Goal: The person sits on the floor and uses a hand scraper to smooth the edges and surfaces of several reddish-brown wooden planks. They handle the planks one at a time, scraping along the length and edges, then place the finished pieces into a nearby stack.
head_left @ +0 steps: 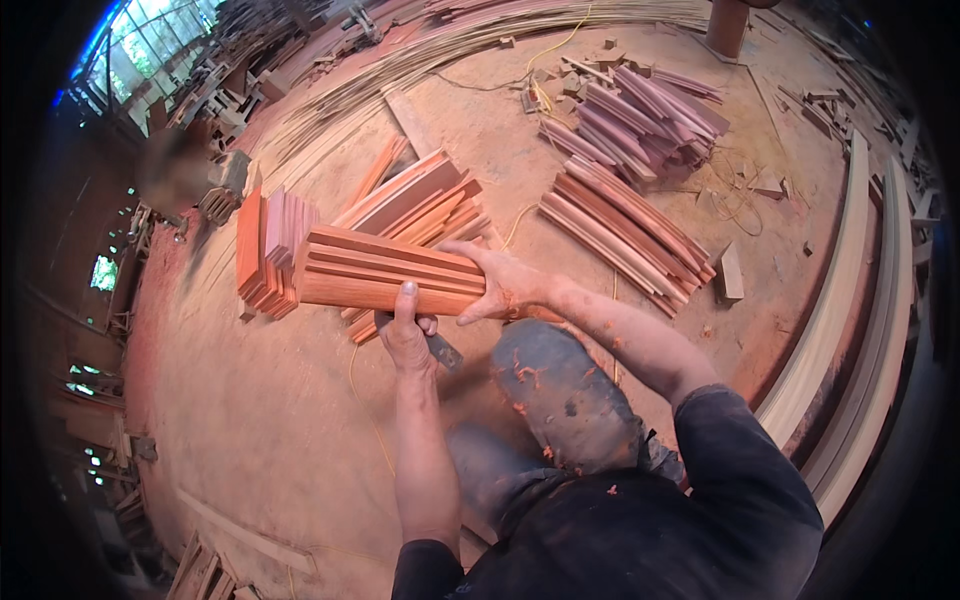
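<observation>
Woodworking workshop | stacked reddish strips [625,235] | long planks [838,300] | scattered offcuts [730,272] | dusty floor [250,420]

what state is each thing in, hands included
Orange-red ridged wood: held up
Left hand: closed, thumb on the wood
Right hand: closed on the wood's right end
Dark grey flat object: in the left hand
Reddish-brown wooden strips: piled side by side
Purplish wooden strips: heaped unevenly
Long pale wooden planks: lying down
Thin yellow cord: trailing loosely

Long, ridged orange-red wood [390,272] is held aloft, roughly crosswise.
</observation>
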Tool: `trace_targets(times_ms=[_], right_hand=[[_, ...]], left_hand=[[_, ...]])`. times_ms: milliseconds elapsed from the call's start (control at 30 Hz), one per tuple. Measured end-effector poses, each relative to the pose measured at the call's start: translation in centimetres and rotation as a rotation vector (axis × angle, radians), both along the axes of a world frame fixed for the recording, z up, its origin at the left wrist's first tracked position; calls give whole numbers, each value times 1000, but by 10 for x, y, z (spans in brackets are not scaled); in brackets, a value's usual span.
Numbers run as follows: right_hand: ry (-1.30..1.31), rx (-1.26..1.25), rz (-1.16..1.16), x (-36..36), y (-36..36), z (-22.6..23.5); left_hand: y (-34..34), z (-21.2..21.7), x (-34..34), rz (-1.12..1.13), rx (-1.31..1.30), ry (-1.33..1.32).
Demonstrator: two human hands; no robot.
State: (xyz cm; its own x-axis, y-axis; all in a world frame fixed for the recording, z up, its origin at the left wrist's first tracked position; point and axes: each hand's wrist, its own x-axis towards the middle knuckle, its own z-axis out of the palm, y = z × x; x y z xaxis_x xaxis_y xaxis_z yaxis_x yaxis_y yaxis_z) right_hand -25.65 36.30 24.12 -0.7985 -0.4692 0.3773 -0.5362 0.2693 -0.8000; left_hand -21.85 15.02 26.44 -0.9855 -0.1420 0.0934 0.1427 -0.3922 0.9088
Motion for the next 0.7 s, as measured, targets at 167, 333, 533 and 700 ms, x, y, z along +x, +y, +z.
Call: trace_targets(times_ms=[167,333,533,700], right_hand=[[229,342,-401,2,18,-45],[-101,404,-513,8,57,-114],[-515,531,-786,8,190,-173],[-726,667,-951,-32,273,-203]], left_hand=[[37,-28,-53,54,246,-280],[0,-90,-75,-205,-96,-472],[-120,-172,41,-57,-373,-840],[-148,-228,149,-55,-101,-1210]])
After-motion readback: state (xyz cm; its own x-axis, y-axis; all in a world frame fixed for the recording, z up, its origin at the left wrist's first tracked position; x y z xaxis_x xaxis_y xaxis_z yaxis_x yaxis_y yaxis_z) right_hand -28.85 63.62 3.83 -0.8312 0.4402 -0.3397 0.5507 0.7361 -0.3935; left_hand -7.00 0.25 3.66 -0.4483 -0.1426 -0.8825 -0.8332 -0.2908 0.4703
